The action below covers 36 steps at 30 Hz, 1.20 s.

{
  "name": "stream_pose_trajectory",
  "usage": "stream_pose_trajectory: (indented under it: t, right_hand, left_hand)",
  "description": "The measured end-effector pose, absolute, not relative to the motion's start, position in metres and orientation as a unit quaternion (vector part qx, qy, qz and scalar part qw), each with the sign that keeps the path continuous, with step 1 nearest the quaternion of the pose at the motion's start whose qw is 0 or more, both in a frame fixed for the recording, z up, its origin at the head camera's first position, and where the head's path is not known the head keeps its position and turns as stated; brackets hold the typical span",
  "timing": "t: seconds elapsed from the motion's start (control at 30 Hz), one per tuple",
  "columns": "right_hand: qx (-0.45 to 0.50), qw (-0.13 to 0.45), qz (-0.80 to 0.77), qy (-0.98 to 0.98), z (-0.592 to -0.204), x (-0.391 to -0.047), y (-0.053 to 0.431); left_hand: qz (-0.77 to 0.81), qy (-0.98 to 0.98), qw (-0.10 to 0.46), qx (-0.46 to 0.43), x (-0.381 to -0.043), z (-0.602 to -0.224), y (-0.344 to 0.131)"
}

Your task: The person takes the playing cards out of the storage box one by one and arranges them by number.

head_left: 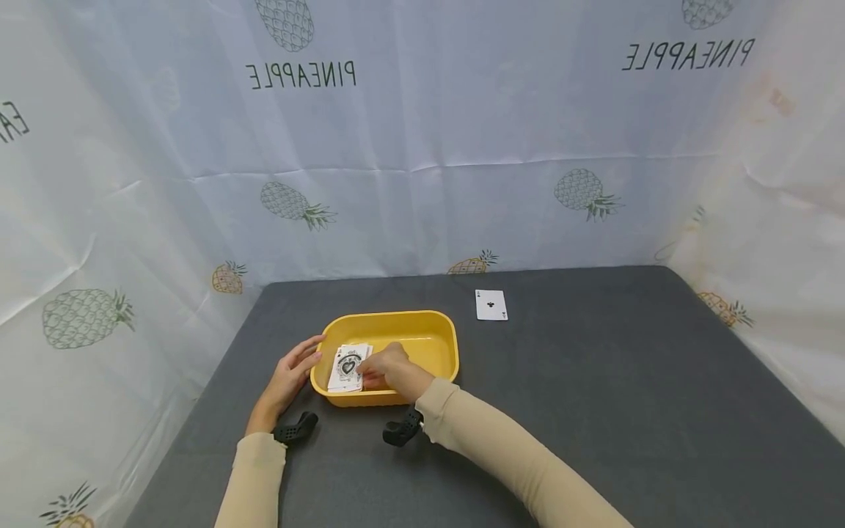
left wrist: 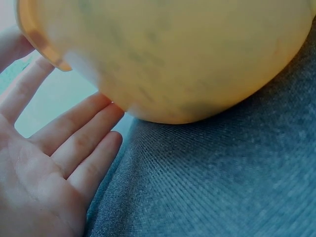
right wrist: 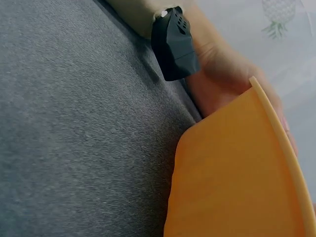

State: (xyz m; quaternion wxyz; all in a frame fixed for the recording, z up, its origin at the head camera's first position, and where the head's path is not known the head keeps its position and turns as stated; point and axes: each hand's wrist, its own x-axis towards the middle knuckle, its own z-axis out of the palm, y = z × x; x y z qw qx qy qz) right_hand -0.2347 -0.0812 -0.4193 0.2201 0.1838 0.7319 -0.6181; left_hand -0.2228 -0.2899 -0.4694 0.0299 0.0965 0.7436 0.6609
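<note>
A yellow plastic tray (head_left: 429,359) stands on the dark cloth table, with a small overlapping pile of playing cards (head_left: 343,378) face up in its left half. An ornate ace with a large black central emblem tops the pile. My right hand (head_left: 394,367) reaches over the near rim into the tray and pinches the playing card at the pile's right edge; its lower fingers are partly hidden. Straight fingers of my left hand (head_left: 288,378) rest against the tray's left end. In the left wrist view, those fingertips (left wrist: 109,114) meet the tray's outer wall.
Beyond the tray's far right corner, a single playing card with a club in its centre (head_left: 491,305) lies face up on the table (head_left: 627,381). A white curtain printed with pineapples (head_left: 409,213) surrounds the back and sides. Black wrist devices (head_left: 403,427) sit beneath both wrists.
</note>
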Motion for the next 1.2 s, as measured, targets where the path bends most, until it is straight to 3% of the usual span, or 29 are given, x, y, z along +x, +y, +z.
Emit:
stream_pose_trajectory:
  t: [0.67,1.2]
  right_hand:
    - [0.168,0.234,-0.618,0.731,-0.415,-0.241,-0.072]
    - [0.118,0.282,-0.616,0.726,-0.409,-0.245,-0.053]
  left_hand:
    - [0.666,0.737,0.025,0.112,-0.224,-0.469,-0.29]
    - [0.665,0.739,0.029,0.106,-0.222,-0.469,-0.29]
